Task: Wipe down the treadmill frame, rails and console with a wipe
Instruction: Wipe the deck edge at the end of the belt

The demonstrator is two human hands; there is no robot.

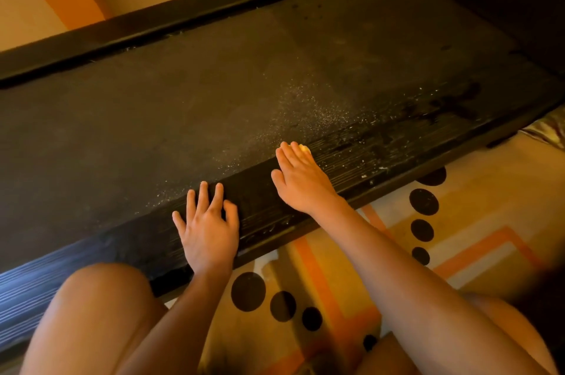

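Note:
A black treadmill lies across the view, its dusty grey belt (214, 93) flanked by ribbed side rails. My right hand (301, 179) lies flat on the near rail (382, 154), fingers straight, pressing a small yellow wipe (304, 148) that peeks out past the fingertips. My left hand (208, 221) rests spread on the same rail a little to the left, holding nothing. White crumbs and dust speckle the belt and rail beyond my right hand. The console is out of sight.
The far rail (183, 13) runs along a tan and orange floor. Under my arms is a patterned rug (458, 240) with orange bands and black dots. My bare knees (101, 313) sit at the bottom left and right.

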